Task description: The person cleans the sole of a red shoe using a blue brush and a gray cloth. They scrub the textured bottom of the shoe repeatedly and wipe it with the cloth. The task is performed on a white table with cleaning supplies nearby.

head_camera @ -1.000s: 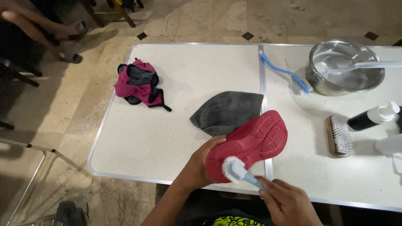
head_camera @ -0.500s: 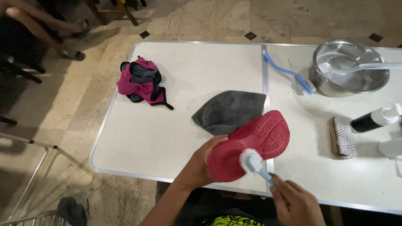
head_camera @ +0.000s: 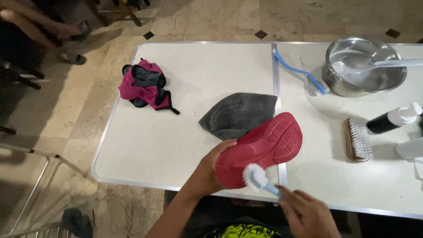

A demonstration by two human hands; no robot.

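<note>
— Red sole up: the left hand (head_camera: 210, 169) gripped the shoe (head_camera: 260, 147) by its heel, over the table's (head_camera: 176, 145) near edge.
— And the right hand (head_camera: 306, 216)?
— It was closed on a small brush (head_camera: 256, 177), bristles touching the sole.
— Around them?
— Just beyond the shoe lay a grey cloth (head_camera: 238, 114); far left, a pink rag (head_camera: 145, 86). Right: a wooden brush (head_camera: 357, 140), a steel bowl (head_camera: 363, 66), a blue brush (head_camera: 302, 75).
</note>
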